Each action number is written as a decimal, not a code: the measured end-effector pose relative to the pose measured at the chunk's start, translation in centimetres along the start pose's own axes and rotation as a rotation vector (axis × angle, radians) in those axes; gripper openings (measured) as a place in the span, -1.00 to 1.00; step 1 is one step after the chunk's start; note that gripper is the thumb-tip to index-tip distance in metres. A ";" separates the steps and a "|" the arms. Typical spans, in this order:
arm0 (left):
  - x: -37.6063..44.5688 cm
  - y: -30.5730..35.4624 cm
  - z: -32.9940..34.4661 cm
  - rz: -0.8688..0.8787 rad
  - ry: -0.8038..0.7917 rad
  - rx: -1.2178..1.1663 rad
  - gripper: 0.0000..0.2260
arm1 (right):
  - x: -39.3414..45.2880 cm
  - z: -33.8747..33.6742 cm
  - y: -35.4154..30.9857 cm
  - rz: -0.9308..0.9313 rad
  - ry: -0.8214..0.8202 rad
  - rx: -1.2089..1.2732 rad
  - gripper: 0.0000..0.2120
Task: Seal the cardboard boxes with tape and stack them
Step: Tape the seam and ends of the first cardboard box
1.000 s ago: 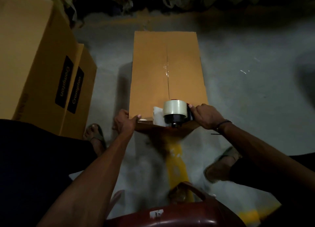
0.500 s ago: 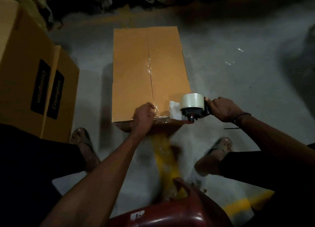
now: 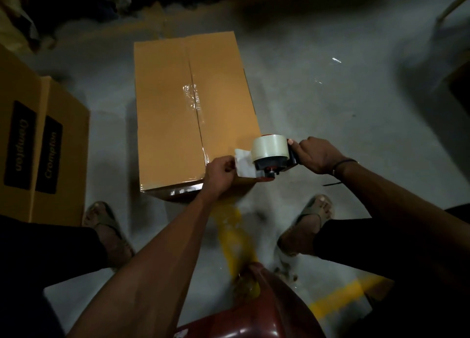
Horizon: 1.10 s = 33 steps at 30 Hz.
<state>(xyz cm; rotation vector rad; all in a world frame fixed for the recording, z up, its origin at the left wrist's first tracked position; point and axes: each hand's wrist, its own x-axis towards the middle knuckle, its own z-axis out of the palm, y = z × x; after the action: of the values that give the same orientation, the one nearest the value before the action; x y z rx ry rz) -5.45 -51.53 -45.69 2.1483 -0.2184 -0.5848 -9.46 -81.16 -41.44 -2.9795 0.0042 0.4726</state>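
Standing on grey concrete floor [image 3: 318, 114], right hand [image 3: 316, 154] grips tape dispenser [image 3: 272, 157]; left hand [image 3: 220, 175] pinches its tape.

A closed brown box [image 3: 188, 114], its centre seam taped, lies flat; a tape dispenser [image 3: 270, 156] is held at its five-o'clock corner.

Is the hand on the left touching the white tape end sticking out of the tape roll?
Touching. The head view shows the left hand pinching the loose tape end beside the tape dispenser.
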 end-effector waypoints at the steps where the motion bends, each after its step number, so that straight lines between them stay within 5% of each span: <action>1: 0.2 -0.1 0.2 0.003 0.001 -0.005 -0.87 | -0.3 -0.3 0.9 0.031 0.002 0.001 0.09; 3: 0.6 -0.1 0.3 -0.048 -0.007 -0.042 -0.87 | -0.9 -0.3 2.6 0.079 -0.016 0.005 0.06; 9: 1.8 4.2 -0.3 -0.330 -0.145 -0.241 -0.14 | -0.6 0.7 3.6 0.060 -0.026 -0.024 0.06; 12: 1.9 7.9 -0.3 -0.320 -0.350 -0.314 -0.02 | 0.0 0.4 4.0 0.092 -0.051 -0.014 -0.10; 20: 2.6 10.7 0.4 -0.389 -0.575 -0.424 -0.53 | 0.0 0.6 4.6 0.084 -0.034 0.012 -0.12; 24: 0.7 13.5 0.1 -0.315 -0.597 -0.338 -0.49 | -0.4 0.5 4.7 0.092 -0.011 0.038 -0.37; 33: 0.7 14.4 -0.8 -0.442 -0.470 -0.210 -0.53 | -0.2 1.2 5.7 0.099 -0.063 0.048 -0.30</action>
<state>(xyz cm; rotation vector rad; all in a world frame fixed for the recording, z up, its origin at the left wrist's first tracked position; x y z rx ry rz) -3.70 -59.89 -34.08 1.8319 0.0700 -1.3090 -10.13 -86.72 -43.19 -2.9261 0.1548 0.5688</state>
